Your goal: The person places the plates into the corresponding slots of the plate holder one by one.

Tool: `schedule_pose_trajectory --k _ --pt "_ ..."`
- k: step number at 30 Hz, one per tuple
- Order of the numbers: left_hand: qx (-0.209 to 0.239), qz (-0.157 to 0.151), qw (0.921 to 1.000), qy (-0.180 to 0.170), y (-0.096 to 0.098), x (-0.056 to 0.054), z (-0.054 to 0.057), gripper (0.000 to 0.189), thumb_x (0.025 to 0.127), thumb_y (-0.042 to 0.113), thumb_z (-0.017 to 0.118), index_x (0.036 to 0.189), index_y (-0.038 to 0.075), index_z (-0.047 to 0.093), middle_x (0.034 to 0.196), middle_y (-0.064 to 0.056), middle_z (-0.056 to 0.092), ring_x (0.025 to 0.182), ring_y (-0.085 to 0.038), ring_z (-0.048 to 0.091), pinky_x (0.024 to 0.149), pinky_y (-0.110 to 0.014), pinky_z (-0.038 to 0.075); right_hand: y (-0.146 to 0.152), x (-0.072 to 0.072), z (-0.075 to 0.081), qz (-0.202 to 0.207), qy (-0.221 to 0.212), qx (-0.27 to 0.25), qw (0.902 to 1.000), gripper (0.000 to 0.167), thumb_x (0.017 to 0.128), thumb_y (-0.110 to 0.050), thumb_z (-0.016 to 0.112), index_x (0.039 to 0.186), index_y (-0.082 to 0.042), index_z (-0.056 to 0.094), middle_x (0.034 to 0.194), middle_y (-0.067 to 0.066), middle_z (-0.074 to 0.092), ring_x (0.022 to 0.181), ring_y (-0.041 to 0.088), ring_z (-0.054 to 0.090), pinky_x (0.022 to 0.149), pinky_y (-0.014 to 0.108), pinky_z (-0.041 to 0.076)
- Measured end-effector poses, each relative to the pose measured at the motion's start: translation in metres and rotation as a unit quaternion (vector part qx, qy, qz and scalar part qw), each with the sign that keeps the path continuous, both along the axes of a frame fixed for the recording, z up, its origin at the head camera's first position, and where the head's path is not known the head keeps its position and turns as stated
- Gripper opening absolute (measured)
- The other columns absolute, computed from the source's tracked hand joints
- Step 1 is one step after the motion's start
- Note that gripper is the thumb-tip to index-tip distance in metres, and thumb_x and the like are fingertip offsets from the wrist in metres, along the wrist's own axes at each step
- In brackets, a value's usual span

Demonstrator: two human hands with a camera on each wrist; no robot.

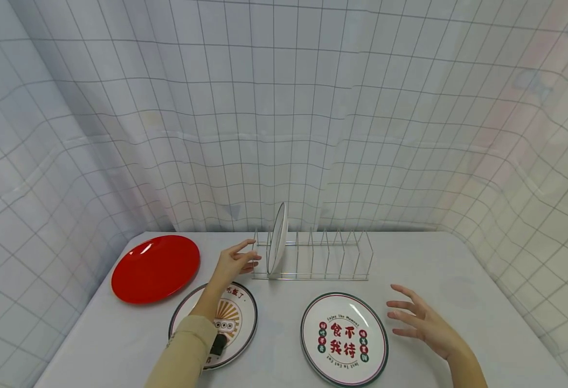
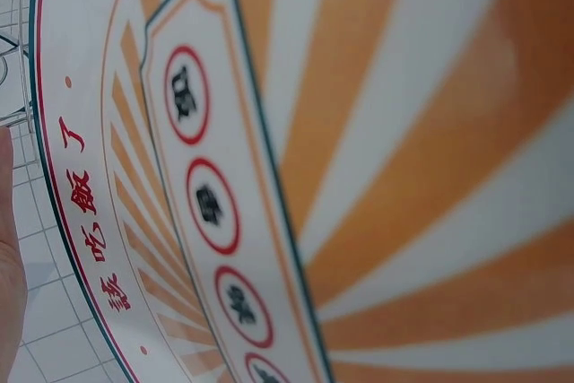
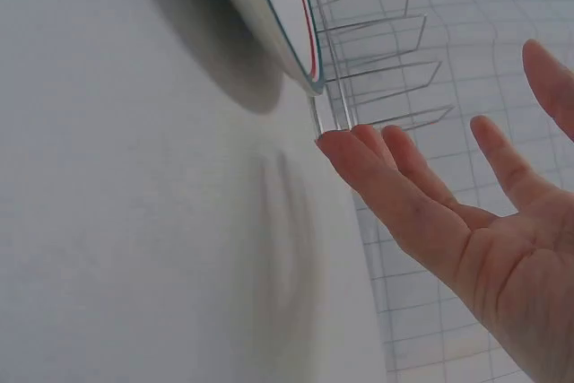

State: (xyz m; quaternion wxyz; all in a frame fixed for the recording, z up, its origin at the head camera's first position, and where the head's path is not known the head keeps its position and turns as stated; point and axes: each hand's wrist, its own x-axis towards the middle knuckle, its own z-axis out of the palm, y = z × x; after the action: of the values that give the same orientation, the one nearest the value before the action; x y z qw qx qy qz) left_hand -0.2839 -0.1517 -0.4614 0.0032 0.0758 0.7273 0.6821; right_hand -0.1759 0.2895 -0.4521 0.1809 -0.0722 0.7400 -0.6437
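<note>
A white dish stands on edge in the left part of a wire dish rack. My left hand is at the rack's left end, its fingers relaxed and spread by the end wires, beside the upright dish. Below my left forearm lies a white plate with an orange sunburst print, partly hidden by the sleeve. To the right, a white plate with red and green lettering lies on the table. Just right of it my right hand hovers with fingers spread, holding nothing.
A glossy red oval plate lies at the table's left. The white table is enclosed at the back and sides by a checked white curtain. The rack's thin wire dividers stick up in a row.
</note>
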Motion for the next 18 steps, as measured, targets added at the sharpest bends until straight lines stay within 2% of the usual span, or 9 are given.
schedule_pose_trajectory --k 7,14,18 --pt "0.01 -0.009 0.9999 0.006 0.0 0.0 0.0 0.046 0.089 0.015 0.06 0.132 0.002 0.046 0.095 -0.021 0.067 0.096 -0.047 0.058 0.077 -0.042 0.053 -0.001 0.004 -0.019 0.025 -0.055 -0.015 0.998 0.06 0.095 -0.015 0.05 0.145 -0.014 0.016 0.137 0.035 0.028 0.108 0.031 0.053 0.082 0.05 0.05" --pt "0.009 -0.009 0.9999 0.002 0.001 0.002 0.002 0.047 0.089 0.016 0.06 0.132 0.002 0.046 0.096 -0.021 0.067 0.097 -0.048 0.056 0.077 -0.041 0.053 -0.006 0.001 -0.029 0.088 -0.079 -0.069 0.9906 0.057 0.095 -0.008 0.047 0.144 -0.01 0.018 0.121 0.017 0.051 0.101 0.029 0.058 0.08 0.05 0.051" --pt "0.009 -0.005 1.0 0.0 0.0 0.002 0.002 0.045 0.089 0.016 0.061 0.131 0.005 0.048 0.096 -0.022 0.067 0.095 -0.044 0.059 0.078 -0.043 0.052 -0.011 -0.002 -0.03 0.088 -0.082 -0.053 0.9914 0.058 0.092 -0.009 0.054 0.142 -0.007 0.025 0.111 0.015 0.054 0.093 0.028 0.06 0.076 0.045 0.053"
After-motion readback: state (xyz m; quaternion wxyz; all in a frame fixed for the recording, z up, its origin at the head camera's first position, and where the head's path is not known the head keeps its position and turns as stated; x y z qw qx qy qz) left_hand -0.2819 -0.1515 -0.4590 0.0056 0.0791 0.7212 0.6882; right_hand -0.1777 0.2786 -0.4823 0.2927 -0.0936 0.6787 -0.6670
